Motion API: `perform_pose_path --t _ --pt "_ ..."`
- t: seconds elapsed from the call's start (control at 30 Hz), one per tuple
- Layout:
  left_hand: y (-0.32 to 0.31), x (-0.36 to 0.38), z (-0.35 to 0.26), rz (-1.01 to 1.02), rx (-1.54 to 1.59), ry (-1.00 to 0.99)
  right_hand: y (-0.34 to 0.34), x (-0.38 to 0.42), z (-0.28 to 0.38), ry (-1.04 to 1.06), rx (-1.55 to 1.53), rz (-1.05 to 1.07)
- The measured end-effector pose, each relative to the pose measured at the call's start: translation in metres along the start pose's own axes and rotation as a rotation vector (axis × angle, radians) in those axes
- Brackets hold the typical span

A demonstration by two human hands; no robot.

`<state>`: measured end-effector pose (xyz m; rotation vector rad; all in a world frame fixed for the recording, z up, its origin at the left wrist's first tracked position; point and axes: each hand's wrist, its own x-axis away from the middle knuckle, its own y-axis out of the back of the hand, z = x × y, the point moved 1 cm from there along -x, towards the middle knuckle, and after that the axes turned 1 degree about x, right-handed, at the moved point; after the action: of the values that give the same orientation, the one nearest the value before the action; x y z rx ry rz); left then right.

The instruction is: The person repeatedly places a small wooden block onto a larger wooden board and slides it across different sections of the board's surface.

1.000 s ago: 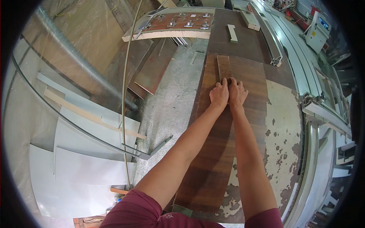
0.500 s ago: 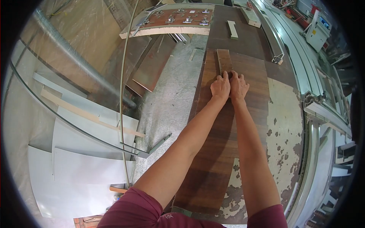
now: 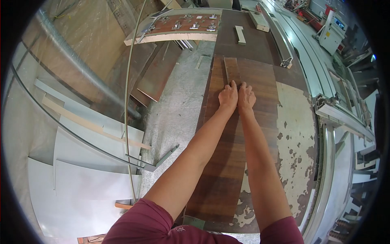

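Note:
A narrow brown wooden strip lies lengthwise on a dark brown wood-grain board, its near part covered by my hands. My left hand is closed at the strip's near end, thumb and index finger against it. Close beside it, my right hand is closed too, its fingers bent over the strip's right side. The fingertips are partly hidden. Underneath the board is a worktable with a pale, peeling surface on the right.
At the far end lie a small pale wood piece and a longer block. Metal rails run along the right. A panel with several metal clamps juts out left. White sheets and a thin upright rod stand left.
The whole view has shifted slightly, so things appear a little lower and further left. Both hands stay at the strip, the right one now marginally closer to the left.

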<state>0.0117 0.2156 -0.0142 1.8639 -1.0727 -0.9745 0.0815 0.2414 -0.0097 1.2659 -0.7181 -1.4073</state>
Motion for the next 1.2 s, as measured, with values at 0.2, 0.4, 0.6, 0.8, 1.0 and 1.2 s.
perform_pose_path --t 0.2,0.4,0.6,0.8,1.0,1.2 --pt "0.019 0.045 -0.009 0.099 -0.037 -0.005 0.019 0.042 -0.005 -0.028 0.013 -0.003" --pt "0.032 0.096 -0.014 0.140 -0.028 -0.012 0.037 0.093 -0.012 -0.034 0.057 -0.027" --pt "0.037 0.150 -0.012 0.056 -0.002 -0.053 0.056 0.148 -0.017 -0.065 0.072 -0.065" --pt "0.059 0.208 -0.012 0.119 -0.021 -0.071 0.079 0.207 -0.018 -0.116 0.033 -0.017" --pt "0.082 0.252 -0.013 0.224 -0.029 -0.085 0.099 0.253 -0.017 -0.127 0.058 -0.014" --pt "0.092 0.291 -0.010 0.238 -0.035 -0.116 0.111 0.294 -0.018 -0.144 0.049 -0.017"
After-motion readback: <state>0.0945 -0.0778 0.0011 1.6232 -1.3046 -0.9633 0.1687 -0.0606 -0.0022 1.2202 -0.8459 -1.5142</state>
